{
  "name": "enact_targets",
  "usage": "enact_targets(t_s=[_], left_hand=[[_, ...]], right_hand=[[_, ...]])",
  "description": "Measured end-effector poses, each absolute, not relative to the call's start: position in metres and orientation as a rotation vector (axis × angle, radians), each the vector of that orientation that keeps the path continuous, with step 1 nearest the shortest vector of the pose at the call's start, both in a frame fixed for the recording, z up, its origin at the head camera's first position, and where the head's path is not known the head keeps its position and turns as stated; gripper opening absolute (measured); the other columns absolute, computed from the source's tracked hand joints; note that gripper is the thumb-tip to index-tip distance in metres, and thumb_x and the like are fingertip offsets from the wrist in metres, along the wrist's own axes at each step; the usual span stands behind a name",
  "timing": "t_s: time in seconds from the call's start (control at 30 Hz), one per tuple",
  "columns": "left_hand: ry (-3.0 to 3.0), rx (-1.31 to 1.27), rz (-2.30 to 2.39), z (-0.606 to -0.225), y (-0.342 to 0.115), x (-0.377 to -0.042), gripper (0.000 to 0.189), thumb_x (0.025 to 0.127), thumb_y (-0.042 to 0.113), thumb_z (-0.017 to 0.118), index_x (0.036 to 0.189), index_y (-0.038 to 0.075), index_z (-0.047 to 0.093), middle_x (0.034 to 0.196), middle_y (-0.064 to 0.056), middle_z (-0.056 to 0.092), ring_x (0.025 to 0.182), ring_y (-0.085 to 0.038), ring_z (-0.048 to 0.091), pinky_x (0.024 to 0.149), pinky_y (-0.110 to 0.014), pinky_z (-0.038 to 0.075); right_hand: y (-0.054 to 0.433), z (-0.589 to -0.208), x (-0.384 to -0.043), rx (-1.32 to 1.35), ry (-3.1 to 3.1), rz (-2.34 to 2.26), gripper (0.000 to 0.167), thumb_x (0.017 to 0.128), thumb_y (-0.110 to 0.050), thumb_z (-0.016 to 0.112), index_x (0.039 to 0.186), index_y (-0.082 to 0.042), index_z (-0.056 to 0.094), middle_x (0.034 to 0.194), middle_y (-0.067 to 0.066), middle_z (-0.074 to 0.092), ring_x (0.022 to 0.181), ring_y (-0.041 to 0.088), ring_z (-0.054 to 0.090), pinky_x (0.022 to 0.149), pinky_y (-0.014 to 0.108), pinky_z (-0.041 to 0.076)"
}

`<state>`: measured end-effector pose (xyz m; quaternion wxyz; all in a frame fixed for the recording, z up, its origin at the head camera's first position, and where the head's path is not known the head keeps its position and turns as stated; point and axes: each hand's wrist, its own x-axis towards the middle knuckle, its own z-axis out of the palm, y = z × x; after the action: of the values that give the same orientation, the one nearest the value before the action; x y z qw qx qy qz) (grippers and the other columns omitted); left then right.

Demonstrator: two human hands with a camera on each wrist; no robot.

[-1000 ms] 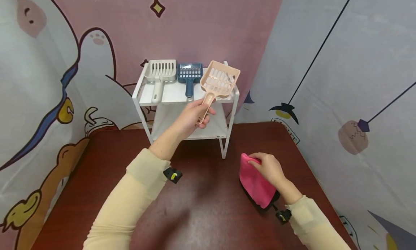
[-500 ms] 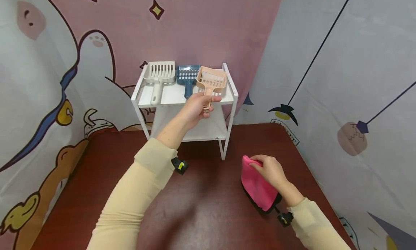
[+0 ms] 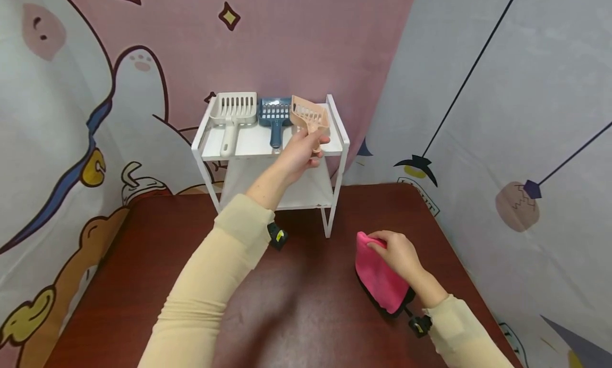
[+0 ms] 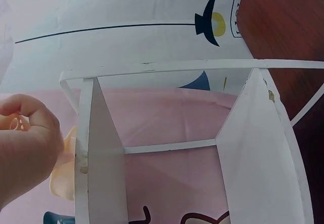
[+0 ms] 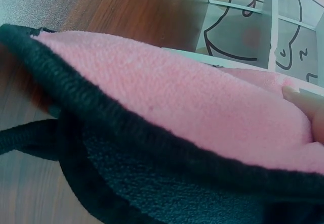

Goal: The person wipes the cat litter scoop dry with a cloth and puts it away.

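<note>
My left hand [image 3: 298, 154] grips the handle of a peach slotted litter scoop [image 3: 308, 113], whose head is over the right end of a white rack's [image 3: 311, 198] top shelf. Whether the scoop touches the shelf, I cannot tell. A blue litter scoop [image 3: 275, 113] lies just left of it, with a cream one [image 3: 234, 109] further left. In the left wrist view, the curled hand [image 4: 30, 143] hides most of the peach scoop [image 4: 63, 181]. My right hand [image 3: 401, 256] pinches the top of a pink fleecy cloth [image 3: 377, 277] with dark edging [image 5: 136, 128], low over the table.
The rack stands at the back of a dark reddish-brown table [image 3: 287, 325], with a lower shelf under the scoops. Printed cartoon fabric [image 3: 315, 44] hangs behind and along both sides. Black cameras [image 3: 277, 236] are strapped to both wrists.
My left hand has moved forward and slightly right, taking the peach scoop down toward the top shelf; the scoop's head now tilts differently. My right hand and the pink cloth have hardly moved.
</note>
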<state>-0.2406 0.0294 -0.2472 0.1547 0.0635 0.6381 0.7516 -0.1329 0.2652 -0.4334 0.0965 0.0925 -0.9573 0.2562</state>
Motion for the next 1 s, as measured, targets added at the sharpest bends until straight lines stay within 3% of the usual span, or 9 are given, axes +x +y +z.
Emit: enact_targets(t_s=[0.17,0.33,0.4,0.67,1.0], left_hand=[[1.773,0.159,2.159,-0.244,0.029,-0.241,0.042,0.098,0.016,0.046,0.134,-0.003,0.035,0.087,0.000,0.044,0.068,-0.008,0.043,0.056,-0.015,0.039],[1.696,0.178,2.171,-0.243,0.021,-0.237,0.062,0.093,-0.003,0.049,0.146,0.000,0.017,0.098,-0.007,0.046,0.078,-0.013,0.050,0.066,-0.018,0.048],[1.735,0.214,2.139,-0.244,0.018,-0.235,0.063,0.093,-0.005,0.048,0.147,0.001,0.017,0.102,-0.010,0.047,0.080,-0.014,0.052,0.067,-0.019,0.050],[1.984,0.292,2.001,-0.247,0.021,-0.231,0.048,0.094,0.005,0.052,0.139,0.000,0.034,0.112,-0.017,0.055,0.082,-0.014,0.056,0.063,-0.017,0.051],[2.026,0.189,2.038,-0.252,0.030,-0.240,0.057,0.093,0.007,0.055,0.145,0.006,0.031,0.117,-0.019,0.058,0.068,-0.009,0.056,0.057,-0.017,0.051]], right_hand=[[0.265,-0.433,-0.132,0.271,-2.838,0.763,0.026,0.080,-0.019,0.073,0.101,-0.004,0.071,0.096,0.013,0.070,0.077,0.021,0.065,0.062,0.031,0.051],[0.266,-0.432,-0.133,0.286,-2.828,0.763,0.026,0.080,-0.018,0.074,0.102,-0.004,0.071,0.095,0.013,0.071,0.078,0.022,0.065,0.063,0.032,0.052],[0.267,-0.431,-0.134,0.290,-2.823,0.755,0.026,0.080,-0.018,0.074,0.102,-0.004,0.071,0.095,0.013,0.071,0.078,0.022,0.065,0.063,0.033,0.052],[0.265,-0.432,-0.135,0.277,-2.846,0.777,0.027,0.081,-0.019,0.073,0.103,-0.004,0.070,0.095,0.013,0.071,0.076,0.019,0.064,0.059,0.027,0.049],[0.266,-0.434,-0.132,0.258,-2.848,0.774,0.026,0.080,-0.019,0.073,0.102,-0.005,0.071,0.095,0.012,0.071,0.078,0.021,0.066,0.062,0.031,0.051]])
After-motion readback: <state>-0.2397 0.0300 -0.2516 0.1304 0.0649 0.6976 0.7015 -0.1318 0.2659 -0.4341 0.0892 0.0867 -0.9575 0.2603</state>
